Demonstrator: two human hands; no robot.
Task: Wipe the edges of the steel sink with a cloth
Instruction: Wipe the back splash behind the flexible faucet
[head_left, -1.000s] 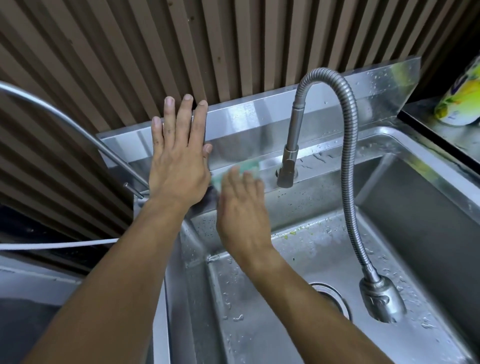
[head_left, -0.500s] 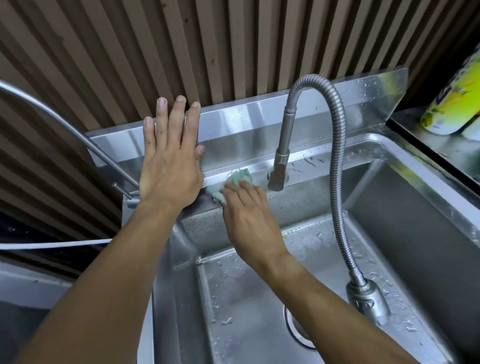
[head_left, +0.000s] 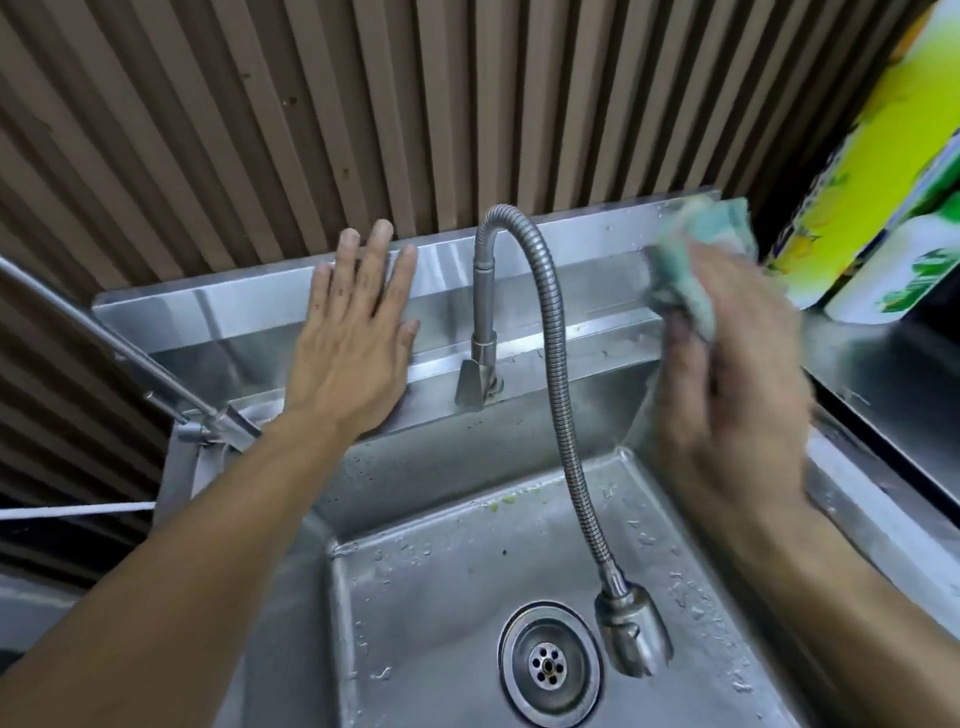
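We've got the left hand (head_left: 353, 343) spread flat on the sink (head_left: 519, 332) back ledge while the blurry right hand (head_left: 727, 384) clutches the cloth (head_left: 685, 270) at the far right corner, so next we'd probably wipe down the right rim.

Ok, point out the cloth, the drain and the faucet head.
cloth (head_left: 685, 270), head view, its bunched middle above the fingers.
drain (head_left: 549, 663), head view, strainer centre.
faucet head (head_left: 631, 631), head view, its steel body.
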